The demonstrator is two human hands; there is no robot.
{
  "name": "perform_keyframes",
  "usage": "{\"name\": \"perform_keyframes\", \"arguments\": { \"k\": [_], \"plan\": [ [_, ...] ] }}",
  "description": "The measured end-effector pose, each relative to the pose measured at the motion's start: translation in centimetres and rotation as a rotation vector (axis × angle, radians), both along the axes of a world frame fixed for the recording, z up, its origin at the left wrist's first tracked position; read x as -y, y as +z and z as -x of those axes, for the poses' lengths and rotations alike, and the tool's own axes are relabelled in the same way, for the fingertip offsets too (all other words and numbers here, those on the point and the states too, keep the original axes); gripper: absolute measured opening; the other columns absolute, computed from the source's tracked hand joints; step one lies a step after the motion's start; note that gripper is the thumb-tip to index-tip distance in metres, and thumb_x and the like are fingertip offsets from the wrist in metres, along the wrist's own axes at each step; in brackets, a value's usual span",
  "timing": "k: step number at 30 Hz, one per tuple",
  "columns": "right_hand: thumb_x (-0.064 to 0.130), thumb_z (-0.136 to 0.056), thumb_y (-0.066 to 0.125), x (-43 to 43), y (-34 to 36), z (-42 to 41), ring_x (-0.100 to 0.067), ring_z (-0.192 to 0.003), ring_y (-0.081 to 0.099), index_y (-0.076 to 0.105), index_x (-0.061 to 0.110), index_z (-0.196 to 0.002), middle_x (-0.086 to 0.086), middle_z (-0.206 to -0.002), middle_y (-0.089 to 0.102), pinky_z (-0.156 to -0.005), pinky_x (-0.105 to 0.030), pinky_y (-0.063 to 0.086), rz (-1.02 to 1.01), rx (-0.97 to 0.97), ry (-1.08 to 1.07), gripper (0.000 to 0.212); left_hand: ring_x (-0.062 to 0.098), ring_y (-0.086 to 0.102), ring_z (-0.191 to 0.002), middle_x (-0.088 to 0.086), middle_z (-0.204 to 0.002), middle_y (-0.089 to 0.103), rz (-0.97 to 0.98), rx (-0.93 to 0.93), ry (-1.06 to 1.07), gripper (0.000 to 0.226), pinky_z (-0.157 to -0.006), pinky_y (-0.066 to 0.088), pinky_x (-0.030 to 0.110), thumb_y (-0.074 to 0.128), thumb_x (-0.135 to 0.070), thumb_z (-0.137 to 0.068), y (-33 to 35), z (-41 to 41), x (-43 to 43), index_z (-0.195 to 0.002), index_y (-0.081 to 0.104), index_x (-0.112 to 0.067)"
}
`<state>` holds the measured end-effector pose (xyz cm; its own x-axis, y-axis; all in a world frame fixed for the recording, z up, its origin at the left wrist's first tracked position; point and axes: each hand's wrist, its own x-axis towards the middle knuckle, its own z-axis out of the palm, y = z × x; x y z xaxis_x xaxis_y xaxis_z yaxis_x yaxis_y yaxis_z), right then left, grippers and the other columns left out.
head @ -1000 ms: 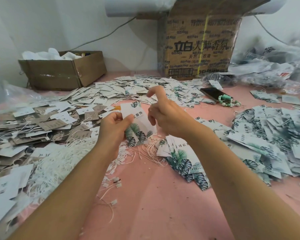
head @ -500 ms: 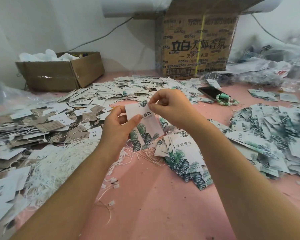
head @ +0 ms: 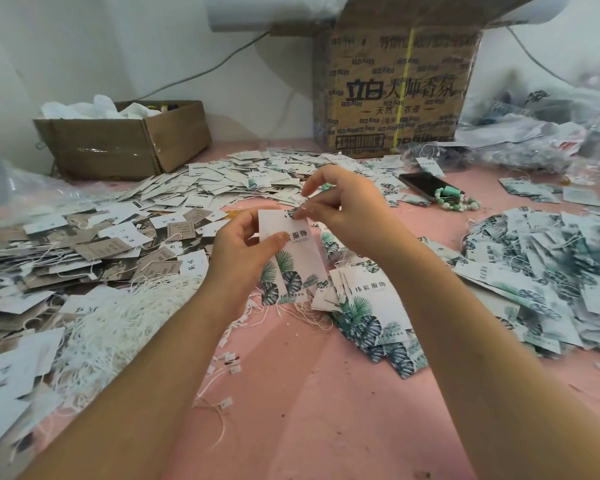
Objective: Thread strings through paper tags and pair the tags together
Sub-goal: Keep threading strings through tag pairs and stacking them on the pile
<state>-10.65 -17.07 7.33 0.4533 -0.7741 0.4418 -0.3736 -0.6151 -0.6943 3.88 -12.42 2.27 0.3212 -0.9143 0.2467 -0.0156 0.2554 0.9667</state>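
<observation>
My left hand (head: 243, 251) holds a white paper tag (head: 291, 258) printed with green leaves, thumb across its front, above the pink table (head: 309, 410). My right hand (head: 347, 209) pinches at the tag's top edge with thumb and forefinger; whether a string is between them I cannot tell. A heap of white strings (head: 118, 323) lies to the left under my left forearm. A short stack of leaf tags (head: 371, 313) lies just right of the held tag. Loose strings with small plastic ends (head: 227, 362) lie on the table below my hands.
Small white and brown tags (head: 94, 244) cover the left and far side. A big pile of leaf tags (head: 551, 271) fills the right. A phone (head: 423, 184) with a bead bracelet (head: 458, 202) lies beyond my right hand. Two cardboard boxes (head: 125, 143) (head: 395, 91) and plastic bags (head: 541, 133) stand at the back.
My right hand has come down from a raised, open pose onto the tag's top edge and now pinches there. My left hand has lifted the tag slightly and keeps it upright.
</observation>
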Motion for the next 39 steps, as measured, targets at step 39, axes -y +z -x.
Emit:
{"name": "perform_keyframes", "arguments": {
  "k": [39],
  "plan": [
    [0.014, -0.083, 0.06, -1.0, 0.0, -1.2, -0.001, -0.043, 0.034, 0.068, 0.013, -0.081, 0.015, -0.044, 0.035, -0.054, -0.024, 0.036, 0.265, -0.129, -0.141, 0.009, 0.023, 0.067, -0.075, -0.005, -0.075, 0.071, 0.09, 0.167, 0.064, 0.024, -0.067, 0.056, 0.043, 0.067, -0.007, -0.084, 1.0, 1.0, -1.2, -0.082, 0.069, -0.031]
  ]
}}
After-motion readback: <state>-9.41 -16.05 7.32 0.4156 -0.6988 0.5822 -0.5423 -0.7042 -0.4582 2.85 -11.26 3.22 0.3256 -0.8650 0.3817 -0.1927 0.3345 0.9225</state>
